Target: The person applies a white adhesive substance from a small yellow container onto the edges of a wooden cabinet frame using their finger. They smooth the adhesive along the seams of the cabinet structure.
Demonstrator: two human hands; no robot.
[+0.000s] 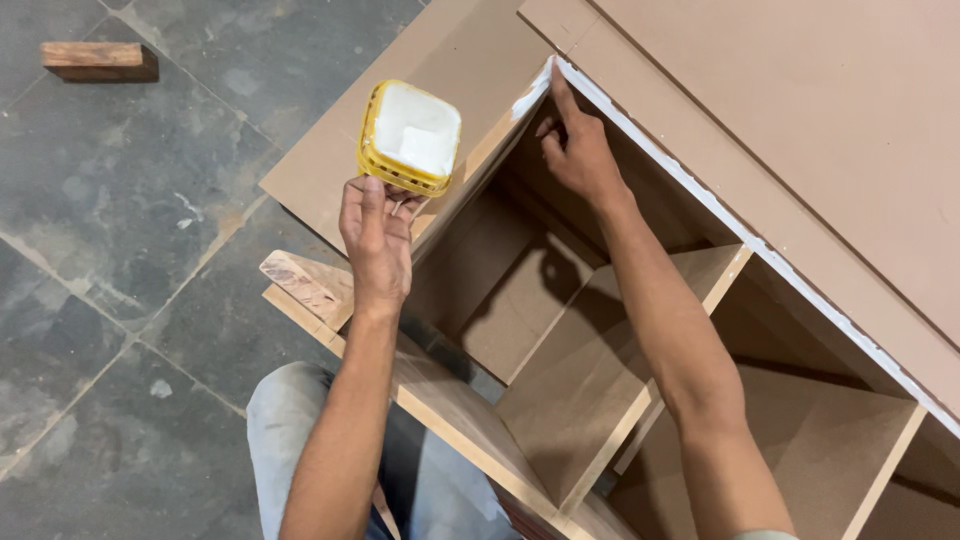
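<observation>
Left hand [375, 240] grips yellow tub [409, 137] of white glue from below, over cabinet's [560, 400] left edge; right hand [575, 145], forefinger out, others curled, touches far corner; white glue line [760, 245] covers the long top edge, left edge mostly bare

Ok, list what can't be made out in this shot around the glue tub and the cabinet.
Head view only:
- Yellow tub: how much white glue it holds; only the top surface shows.
- Left hand: its fingertips, hidden under the tub.
- Right hand: whether the raised finger touches the white glue line or only hovers at the corner.
- Wooden cabinet: its right and lower parts, cut off by the frame edges; the deepest compartment is in shadow.
- Wood block: too small for detail.
</observation>
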